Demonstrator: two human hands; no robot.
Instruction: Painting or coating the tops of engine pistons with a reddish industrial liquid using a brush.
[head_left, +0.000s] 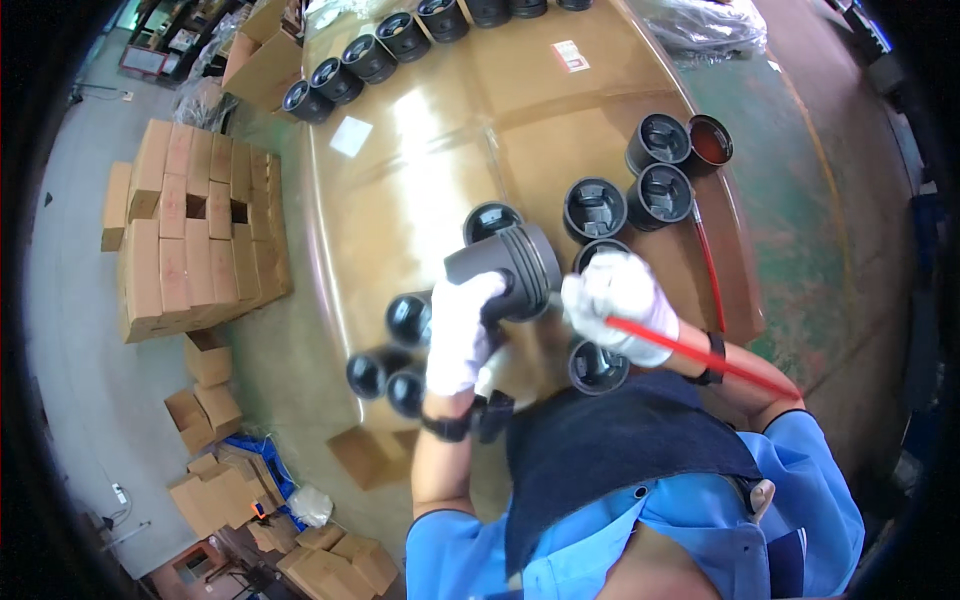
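Note:
My left hand [460,335], in a white glove, is wrapped round a dark grey piston [505,270] and holds it tilted above the table. Ring grooves circle its right end, which faces my other hand. In my gloved right hand [620,305] is a paintbrush with a long red handle [700,357], slanting back over my forearm. Its tip points at the grooved end; whether it touches is too small to tell. Behind the held piston stands another piston [492,218]. More pistons sit near my right hand, one [598,367] just below it, and several [409,320] lie left of my left hand.
A brown-covered table [450,110] carries a row of pistons [370,58] along its far edge. At its right stand pistons [662,195], an open tin of reddish-brown content [710,143] and a second red-handled brush [708,262]. Stacked cartons [190,235] stand on the floor at left.

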